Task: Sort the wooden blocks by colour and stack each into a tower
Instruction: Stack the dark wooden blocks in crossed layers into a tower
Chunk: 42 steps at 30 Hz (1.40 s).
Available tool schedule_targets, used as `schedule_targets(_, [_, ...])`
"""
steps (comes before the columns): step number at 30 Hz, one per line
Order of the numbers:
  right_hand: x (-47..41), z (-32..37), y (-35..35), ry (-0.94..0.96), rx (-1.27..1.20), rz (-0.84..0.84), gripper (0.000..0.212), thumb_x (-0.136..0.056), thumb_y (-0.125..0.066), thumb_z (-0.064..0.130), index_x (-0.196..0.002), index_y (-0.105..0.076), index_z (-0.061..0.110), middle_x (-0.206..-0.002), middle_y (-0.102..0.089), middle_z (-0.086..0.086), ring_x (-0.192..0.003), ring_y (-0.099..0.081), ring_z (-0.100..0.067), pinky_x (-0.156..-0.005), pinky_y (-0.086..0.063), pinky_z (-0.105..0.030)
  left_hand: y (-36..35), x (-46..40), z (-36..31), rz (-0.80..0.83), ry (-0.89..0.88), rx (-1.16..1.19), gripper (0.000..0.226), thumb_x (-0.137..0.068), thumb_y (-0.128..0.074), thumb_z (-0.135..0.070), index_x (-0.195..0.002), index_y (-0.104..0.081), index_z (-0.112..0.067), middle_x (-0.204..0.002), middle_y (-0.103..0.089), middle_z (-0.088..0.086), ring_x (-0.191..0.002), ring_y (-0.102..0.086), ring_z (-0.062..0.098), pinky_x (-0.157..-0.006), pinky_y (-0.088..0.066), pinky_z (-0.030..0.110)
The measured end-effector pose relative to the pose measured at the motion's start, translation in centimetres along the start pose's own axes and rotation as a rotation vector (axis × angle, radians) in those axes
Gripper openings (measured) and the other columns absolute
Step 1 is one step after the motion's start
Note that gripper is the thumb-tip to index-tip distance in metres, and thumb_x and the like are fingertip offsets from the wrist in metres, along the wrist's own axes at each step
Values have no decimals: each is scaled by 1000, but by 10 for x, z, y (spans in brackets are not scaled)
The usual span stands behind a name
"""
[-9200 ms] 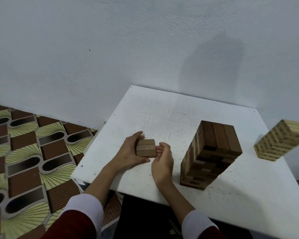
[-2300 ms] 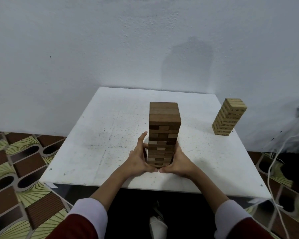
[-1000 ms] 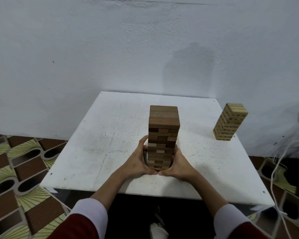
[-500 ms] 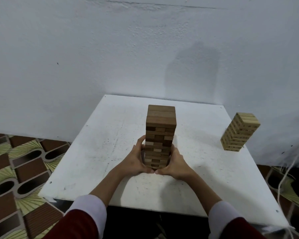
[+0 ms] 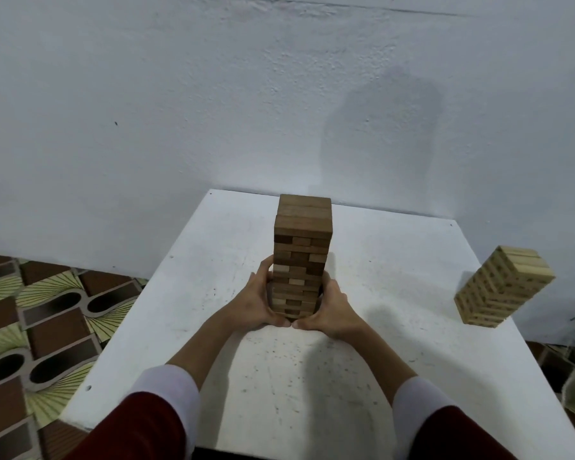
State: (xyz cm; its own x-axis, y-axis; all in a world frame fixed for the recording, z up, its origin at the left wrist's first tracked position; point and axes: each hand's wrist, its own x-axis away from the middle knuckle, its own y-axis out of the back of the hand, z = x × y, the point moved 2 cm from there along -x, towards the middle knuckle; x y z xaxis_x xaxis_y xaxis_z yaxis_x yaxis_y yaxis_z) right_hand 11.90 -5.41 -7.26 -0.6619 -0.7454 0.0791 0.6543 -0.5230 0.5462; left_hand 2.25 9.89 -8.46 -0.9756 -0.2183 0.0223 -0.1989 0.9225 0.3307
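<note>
White counter (image 5: 395, 360): both hands' grip, left (image 5: 256, 302) and right (image 5: 331, 307), still cups the now-finished brown tower (image 5: 301, 257); pale tower (image 5: 502, 287) stands apart.

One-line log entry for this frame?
dark tower upright, mid-table | left hand, right hand cup its base | pale tower apart, right edge
</note>
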Motion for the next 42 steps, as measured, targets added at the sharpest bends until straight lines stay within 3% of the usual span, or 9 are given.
schedule_targets(7, [-28, -1, -6, -22, 43, -6, 99, -37, -83, 51, -120, -29, 51, -110, -55, 12, -100, -58, -15, -95, -47, -47, 17, -17, 2, 2, -2, 3, 115, -47, -93, -27, -138, -22, -35, -124, -58, 2, -121, -53, 27, -103, -26, 68])
schedule_targets(13, [-41, 1, -6, -34, 60, 1, 96, -37, -82, 50, -114, -26, 57, -111, -53, 10, -103, -55, -16, -95, -47, -47, 23, -24, 2, -14, 8, 33, 116, -48, -92, -15, -140, -23, -29, -125, -55, 11, -119, -53, 30, -95, -44, 61])
schedule_targets(23, [-44, 4, -6, -16, 79, 1, 108, -38, -84, 48, -126, -22, 51, -115, -54, 12, -110, -52, -17, -96, -45, -49, 22, -24, -4, -1, -6, 99, 116, -50, -90, -8, -141, -21, -26, -128, -51, 18, -118, -53, 34, -86, -50, 58])
schedule_targets(26, [-41, 5, -6, -14, 97, 12, 119, -37, -83, 48, -135, -16, 44, -120, -52, 12, -113, -50, -19, -97, -44, -51, 20, -20, -5, -21, -7, 101, 115, -51, -87, -2, -141, -18, -21, -127, -50, 15, -117, -55, 27, -83, -55, 45])
schedule_targets(28, [-38, 4, -5, -13, 112, 15, 124, -37, -82, 49, -139, -12, 39, -125, -48, 12, -115, -48, -19, -96, -44, -52, 20, -17, -3, -77, 7, 38, 114, -50, -87, -6, -140, -18, -20, -126, -49, 9, -118, -53, 23, -86, -54, 37])
schedule_targets(31, [-27, 8, 0, -18, 137, -1, 124, -43, -85, 45, -142, -10, 35, -134, -39, 9, -121, -42, -19, -100, -42, -51, 20, -9, -2, -177, 74, -107, 120, -47, -90, -27, -141, -14, -26, -128, -45, 2, -122, -45, 18, -100, -46, 42])
schedule_targets(36, [7, 2, 11, -46, 110, -63, 112, -62, -86, 27, -146, -11, 27, -142, -28, 4, -124, -35, -19, -104, -40, -44, -2, 25, -15, -517, 207, -222, 100, -62, -87, -17, -138, -22, -17, -128, -40, 1, -118, -32, 13, -99, -36, 31])
schedule_targets(40, [47, -12, 27, -13, 25, -144, 82, -71, -78, 11, -138, -31, 21, -127, -38, 4, -112, -40, -14, -95, -39, -23, -32, 51, -22, -826, 262, -297, 65, -65, -83, -10, -116, -41, -18, -112, -48, -4, -106, -39, 17, -91, -44, 39])
schedule_targets(42, [74, -22, 41, 25, 21, -238, 54, -73, -75, 6, -117, -50, 22, -113, -49, 2, -97, -46, -12, -79, -37, -8, -60, 61, -31, -810, 194, -254, 50, -69, -75, 1, -100, -42, -21, -97, -41, -12, -100, -41, 16, -84, -47, 39])
